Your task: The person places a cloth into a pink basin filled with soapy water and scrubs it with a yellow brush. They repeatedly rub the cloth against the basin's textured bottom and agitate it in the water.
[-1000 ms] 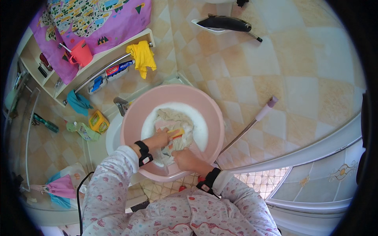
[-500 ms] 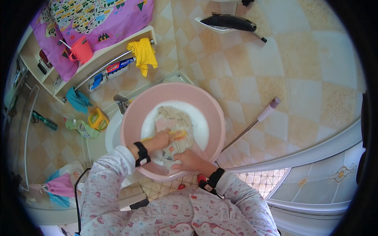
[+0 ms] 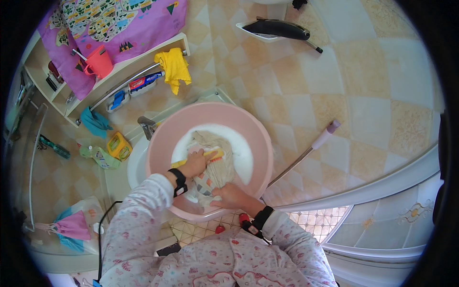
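Observation:
A pink basin point(image 3: 258, 138) of white suds point(image 3: 243, 152) stands before me on the washbasin. In it lies a wet, pale beige cloth point(image 3: 214, 140) with coloured printed patches at its near side. My left hand point(image 3: 193, 165) is closed around a yellow scrubbing brush point(image 3: 218, 154), whose orange-red bristles rest against the cloth. Closer to the near rim, my right hand point(image 3: 232, 196) grips the cloth, which gathers in folds beside its fingers. Part of the brush handle is hidden under my left hand.
A metal tap point(image 3: 147, 127) stands at the basin's left, near a yellow bottle point(image 3: 119, 146) and a green pouch point(image 3: 103, 158). Beyond is a shelf with a red mug point(image 3: 99, 62) and a hanging yellow cloth point(image 3: 174, 67). A pole with a lilac grip point(image 3: 326, 134) leans at the right.
My left hand and the brush have shifted a little away from me across the cloth. My right hand keeps its place on the cloth near the rim.

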`<state>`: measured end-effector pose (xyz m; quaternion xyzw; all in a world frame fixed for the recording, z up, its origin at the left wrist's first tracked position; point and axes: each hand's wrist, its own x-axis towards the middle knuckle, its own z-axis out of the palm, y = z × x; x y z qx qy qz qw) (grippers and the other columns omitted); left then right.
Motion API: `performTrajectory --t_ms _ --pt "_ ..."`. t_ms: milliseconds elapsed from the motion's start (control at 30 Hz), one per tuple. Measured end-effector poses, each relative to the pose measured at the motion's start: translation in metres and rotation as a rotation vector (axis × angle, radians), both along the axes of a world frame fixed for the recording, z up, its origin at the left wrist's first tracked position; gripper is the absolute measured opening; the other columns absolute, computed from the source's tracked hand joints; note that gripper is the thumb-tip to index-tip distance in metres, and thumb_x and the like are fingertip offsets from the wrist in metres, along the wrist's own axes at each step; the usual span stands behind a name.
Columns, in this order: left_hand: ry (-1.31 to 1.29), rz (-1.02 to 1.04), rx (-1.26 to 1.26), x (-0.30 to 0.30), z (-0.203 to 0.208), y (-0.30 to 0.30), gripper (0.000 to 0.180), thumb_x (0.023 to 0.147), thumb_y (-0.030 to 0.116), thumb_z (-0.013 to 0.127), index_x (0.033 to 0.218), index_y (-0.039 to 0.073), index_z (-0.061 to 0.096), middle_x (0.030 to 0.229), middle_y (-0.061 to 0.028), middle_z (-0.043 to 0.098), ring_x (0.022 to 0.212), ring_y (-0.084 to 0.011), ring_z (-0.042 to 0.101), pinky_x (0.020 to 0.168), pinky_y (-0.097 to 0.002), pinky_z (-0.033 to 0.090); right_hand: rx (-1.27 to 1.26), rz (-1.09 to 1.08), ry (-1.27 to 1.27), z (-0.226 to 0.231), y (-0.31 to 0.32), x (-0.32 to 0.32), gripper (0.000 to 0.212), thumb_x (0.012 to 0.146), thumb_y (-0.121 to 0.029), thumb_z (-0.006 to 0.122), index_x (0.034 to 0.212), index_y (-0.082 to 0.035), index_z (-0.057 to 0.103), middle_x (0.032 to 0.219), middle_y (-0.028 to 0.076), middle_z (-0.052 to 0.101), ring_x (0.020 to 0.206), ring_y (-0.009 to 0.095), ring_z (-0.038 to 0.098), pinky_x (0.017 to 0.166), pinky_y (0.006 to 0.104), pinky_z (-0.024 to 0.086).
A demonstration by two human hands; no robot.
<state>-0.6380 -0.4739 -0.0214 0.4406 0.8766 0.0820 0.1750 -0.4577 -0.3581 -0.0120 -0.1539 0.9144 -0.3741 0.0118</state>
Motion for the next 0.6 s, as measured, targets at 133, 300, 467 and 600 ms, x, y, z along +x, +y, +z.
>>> performTrajectory --t_ms 133,300,467,600 --pt "0.158 0.001 -0.142 -0.015 0.008 0.023 0.048 0.093 0.019 0.042 0.138 0.032 0.035 0.105 -0.0208 0.049 0.078 -0.0325 0.06 0.068 -0.0405 0.05 0.023 -0.029 0.034 -0.001 0.001 0.001 0.027 0.071 -0.035 0.067 0.082 -0.01 0.065 0.067 0.016 0.061 0.065 0.036 0.06 0.064 0.045 0.046" --pt "-0.076 -0.504 0.249 0.032 0.019 -0.008 0.062 0.084 0.013 0.052 0.139 0.035 0.033 0.105 -0.0204 0.048 0.08 -0.0355 0.056 0.076 -0.0432 0.048 0.024 -0.013 0.031 0.0 -0.003 0.001 0.026 0.073 -0.034 0.068 0.081 -0.01 0.064 0.069 0.013 0.062 0.065 0.036 0.059 0.069 0.0447 0.045" --pt "0.058 -0.154 -0.06 0.012 0.016 0.008 0.065 0.08 0.01 0.051 0.137 0.037 0.035 0.107 -0.022 0.047 0.088 -0.037 0.056 0.078 -0.0454 0.046 0.048 0.013 0.061 0.001 -0.003 0.002 0.026 0.071 -0.033 0.068 0.079 -0.009 0.063 0.067 0.013 0.062 0.066 0.033 0.061 0.067 0.0428 0.046" --pt "0.253 -0.18 -0.075 -0.005 0.009 0.024 0.052 0.087 0.021 0.048 0.137 0.033 0.037 0.096 -0.0217 0.048 0.074 -0.0364 0.056 0.068 -0.0424 0.048 0.038 -0.029 0.088 0.002 -0.002 0.003 0.027 0.071 -0.033 0.068 0.078 -0.008 0.062 0.066 0.012 0.061 0.066 0.032 0.061 0.066 0.0431 0.046"
